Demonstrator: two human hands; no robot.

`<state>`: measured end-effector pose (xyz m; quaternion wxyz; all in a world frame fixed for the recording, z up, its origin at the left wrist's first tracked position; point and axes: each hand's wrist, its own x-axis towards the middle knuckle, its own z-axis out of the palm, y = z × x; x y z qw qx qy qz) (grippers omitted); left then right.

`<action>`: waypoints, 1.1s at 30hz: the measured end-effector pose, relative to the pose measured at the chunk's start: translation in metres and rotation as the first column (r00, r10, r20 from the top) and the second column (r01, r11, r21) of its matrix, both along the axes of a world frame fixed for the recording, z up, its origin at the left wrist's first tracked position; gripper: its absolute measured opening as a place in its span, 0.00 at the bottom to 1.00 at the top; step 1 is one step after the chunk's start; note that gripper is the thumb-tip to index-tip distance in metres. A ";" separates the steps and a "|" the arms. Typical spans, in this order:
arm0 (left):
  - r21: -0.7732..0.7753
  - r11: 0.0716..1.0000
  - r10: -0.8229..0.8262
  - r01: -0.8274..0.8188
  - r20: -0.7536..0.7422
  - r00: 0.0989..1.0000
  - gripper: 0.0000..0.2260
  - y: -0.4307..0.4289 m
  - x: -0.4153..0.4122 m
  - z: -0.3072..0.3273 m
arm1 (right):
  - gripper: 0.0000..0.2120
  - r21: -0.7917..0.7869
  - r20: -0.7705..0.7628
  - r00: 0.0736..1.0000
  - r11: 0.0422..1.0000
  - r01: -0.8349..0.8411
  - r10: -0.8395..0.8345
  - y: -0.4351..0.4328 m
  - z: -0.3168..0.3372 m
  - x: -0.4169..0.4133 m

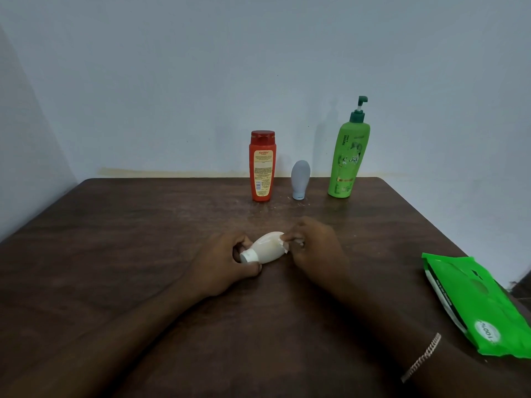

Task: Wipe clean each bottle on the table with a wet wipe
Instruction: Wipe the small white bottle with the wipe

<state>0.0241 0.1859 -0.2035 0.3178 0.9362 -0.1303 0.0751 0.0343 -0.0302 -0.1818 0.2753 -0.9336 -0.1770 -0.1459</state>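
At the middle of a dark wooden table (143,239), a small white bottle (265,248) was being wiped.
The left hand (221,265) gripped its cap end and the right hand (313,248) pinched a wet wipe (284,247) to its base; an orange bottle (261,168), grey tube (300,179) and green pump bottle (349,159) stood behind.

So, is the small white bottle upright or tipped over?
Tipped: the small white bottle lies sideways, cap in the left hand, base against the wet wipe in the right hand.

The single wide-angle view looks from the person's head, forward and down across the brown table (115,254) toward the pale wall (258,67). It sits close, with the table's far edge about mid-frame.
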 end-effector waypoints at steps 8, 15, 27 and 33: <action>-0.012 1.000 -0.023 0.024 0.027 0.999 0.15 -0.001 -0.002 -0.002 | 0.09 -0.026 0.059 0.986 0.987 -0.157 0.158 0.031 -0.004 -0.026; 0.003 1.000 -0.027 0.027 0.035 0.999 0.15 -0.001 -0.003 -0.002 | 0.08 0.176 -0.046 0.992 0.977 0.121 -0.115 -0.001 -0.003 -0.004; 0.006 0.999 -0.038 0.038 0.051 0.998 0.15 0.001 -0.006 -0.001 | 0.06 0.281 0.001 0.996 0.955 0.090 -0.094 0.003 -0.002 -0.007; 0.002 0.999 -0.034 0.034 0.075 0.997 0.15 -0.001 -0.007 0.000 | 0.11 0.007 -0.001 1.000 1.000 -0.019 0.019 0.028 0.002 -0.019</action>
